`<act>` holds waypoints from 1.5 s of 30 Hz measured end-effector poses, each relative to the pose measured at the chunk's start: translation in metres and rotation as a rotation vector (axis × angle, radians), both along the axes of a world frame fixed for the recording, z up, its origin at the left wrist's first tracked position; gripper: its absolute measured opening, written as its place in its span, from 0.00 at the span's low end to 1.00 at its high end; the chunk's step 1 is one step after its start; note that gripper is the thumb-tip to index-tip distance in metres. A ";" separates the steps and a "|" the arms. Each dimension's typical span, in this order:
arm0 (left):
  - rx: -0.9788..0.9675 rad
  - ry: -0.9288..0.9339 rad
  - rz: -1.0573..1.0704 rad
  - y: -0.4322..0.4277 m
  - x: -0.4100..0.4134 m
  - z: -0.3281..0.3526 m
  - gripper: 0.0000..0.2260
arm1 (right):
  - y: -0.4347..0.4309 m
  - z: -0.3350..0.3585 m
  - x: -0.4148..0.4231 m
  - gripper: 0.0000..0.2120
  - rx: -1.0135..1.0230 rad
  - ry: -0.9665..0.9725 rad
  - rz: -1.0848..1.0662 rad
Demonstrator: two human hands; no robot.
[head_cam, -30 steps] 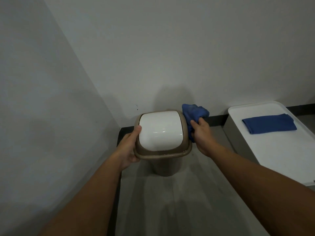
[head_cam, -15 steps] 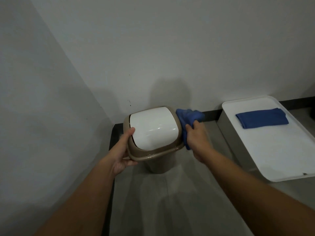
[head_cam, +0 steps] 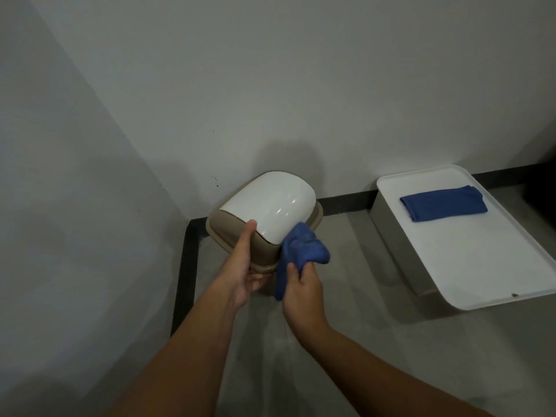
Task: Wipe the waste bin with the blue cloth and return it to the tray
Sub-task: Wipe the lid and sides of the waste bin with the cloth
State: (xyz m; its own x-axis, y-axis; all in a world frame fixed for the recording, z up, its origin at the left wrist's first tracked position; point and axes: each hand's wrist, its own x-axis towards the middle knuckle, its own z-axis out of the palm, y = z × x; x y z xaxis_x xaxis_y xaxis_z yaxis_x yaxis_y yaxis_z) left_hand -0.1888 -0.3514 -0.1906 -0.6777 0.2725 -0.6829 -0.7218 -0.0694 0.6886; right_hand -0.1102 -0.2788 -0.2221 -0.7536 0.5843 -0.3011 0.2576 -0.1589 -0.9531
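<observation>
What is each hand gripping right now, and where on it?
Left hand grips the waste bin at its tan near rim, thumb on the white lid. Right hand clutches the bunched blue cloth by its lower end.

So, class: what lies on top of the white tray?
One folded blue cloth lies on the far part of the white tray; a tiny dark speck sits near its front rim. Whatever is under that cloth is hidden.

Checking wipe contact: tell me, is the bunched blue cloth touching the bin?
Touching. The head view shows the bunched blue cloth, held in the right hand, pressed against the waste bin rim's near corner.
</observation>
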 end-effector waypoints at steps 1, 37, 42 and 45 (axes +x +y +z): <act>0.003 -0.001 0.005 0.000 0.000 0.000 0.36 | 0.005 0.000 0.003 0.06 -0.041 -0.042 0.016; -0.535 0.290 0.229 -0.023 -0.047 -0.028 0.22 | 0.061 0.026 -0.038 0.05 0.238 0.009 -0.065; -0.704 0.347 0.270 -0.013 -0.015 -0.034 0.14 | 0.070 0.024 -0.051 0.11 0.250 -0.007 -0.116; -0.440 0.193 0.355 -0.011 0.001 -0.038 0.09 | 0.074 0.021 -0.055 0.09 0.213 0.012 -0.150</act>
State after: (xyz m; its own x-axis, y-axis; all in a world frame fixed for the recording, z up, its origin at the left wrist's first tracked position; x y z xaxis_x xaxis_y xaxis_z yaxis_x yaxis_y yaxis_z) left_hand -0.1882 -0.3620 -0.2284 -0.7988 -0.2740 -0.5356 -0.5654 0.0379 0.8239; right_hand -0.1652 -0.2053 -0.2014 -0.6567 0.7388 -0.1514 0.2351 0.0098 -0.9719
